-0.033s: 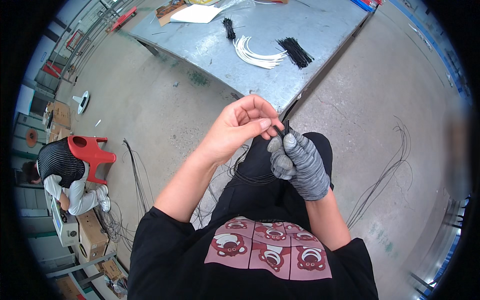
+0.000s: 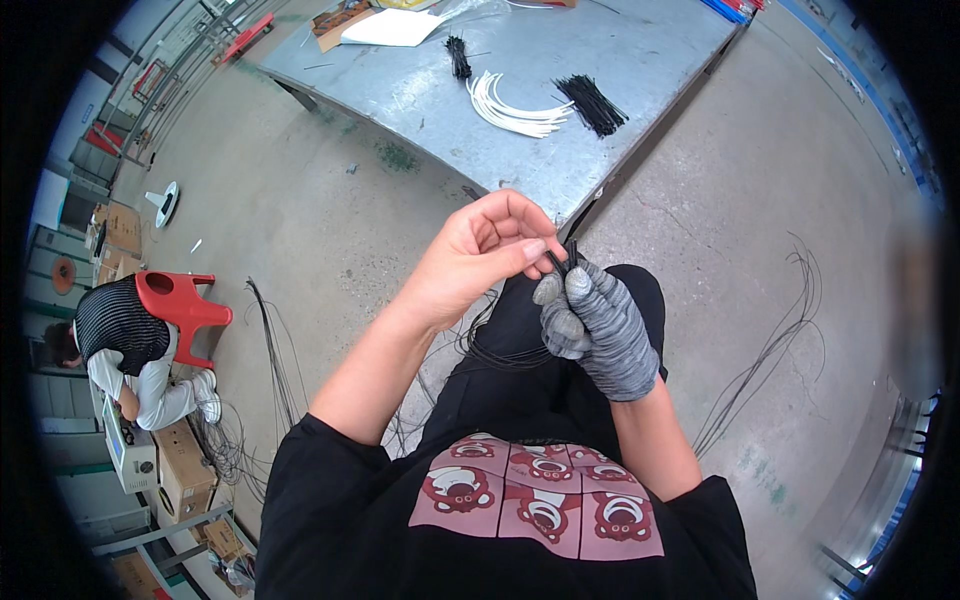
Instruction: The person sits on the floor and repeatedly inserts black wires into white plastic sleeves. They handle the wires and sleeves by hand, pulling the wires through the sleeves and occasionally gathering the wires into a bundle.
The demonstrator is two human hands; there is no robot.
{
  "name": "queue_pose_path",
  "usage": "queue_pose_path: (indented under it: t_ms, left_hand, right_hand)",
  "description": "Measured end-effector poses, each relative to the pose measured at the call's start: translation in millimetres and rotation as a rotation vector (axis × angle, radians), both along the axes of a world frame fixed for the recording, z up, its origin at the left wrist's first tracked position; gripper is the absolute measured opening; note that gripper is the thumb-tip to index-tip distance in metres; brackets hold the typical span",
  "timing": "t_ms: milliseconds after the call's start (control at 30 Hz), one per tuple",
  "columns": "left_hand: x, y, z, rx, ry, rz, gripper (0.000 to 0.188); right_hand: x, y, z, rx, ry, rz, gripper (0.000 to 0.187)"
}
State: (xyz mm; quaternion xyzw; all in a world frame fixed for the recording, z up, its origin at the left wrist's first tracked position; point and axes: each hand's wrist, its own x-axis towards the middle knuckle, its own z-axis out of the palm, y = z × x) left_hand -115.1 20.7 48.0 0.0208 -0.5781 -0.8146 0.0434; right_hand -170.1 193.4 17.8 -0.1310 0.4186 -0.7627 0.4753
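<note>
My right hand (image 2: 605, 335), in a grey knitted glove, is closed around several black cables (image 2: 572, 252), their short ends standing up between thumb and forefinger. My bare left hand (image 2: 490, 245) meets it from the left, thumb and fingers pinched at the tip of one black cable end. The exact contact is partly hidden by the fingers. Below the hands, a loose loop of thin black cable (image 2: 500, 358) hangs over my dark trousers. Both hands are just off the near corner of the metal table (image 2: 430, 110).
On the table are white curved strips (image 2: 510, 112), a black cable-tie bundle (image 2: 592, 105), a smaller black bundle (image 2: 458, 58) and a white sheet (image 2: 392, 27). Black cables (image 2: 765, 350) trail on the floor. At left a person (image 2: 130, 340) bends beside a red stool (image 2: 185, 308).
</note>
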Motion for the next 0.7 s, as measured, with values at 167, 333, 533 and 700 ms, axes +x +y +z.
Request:
queue_pose_path:
  t_ms: [167, 333, 533, 700]
  left_hand:
    - [1, 7, -1, -0.087, 0.047, 0.05, 0.018]
    - [0, 7, 1, -0.093, 0.006, 0.089, 0.022]
    - [-4, 16, -4, -0.122, 0.066, 0.199, 0.019]
    - [-2, 22, 1, -0.737, 0.198, 0.172, 0.027]
  right_hand:
    - [2, -1, 3, 0.032, 0.057, -0.036, 0.035]
    - [2, -2, 3, 0.11, 0.138, -0.032, 0.034]
    - [-2, -2, 0, 0.073, 0.108, -0.016, 0.03]
    - [-4, -1, 5, 0.144, 0.144, -0.079, 0.024]
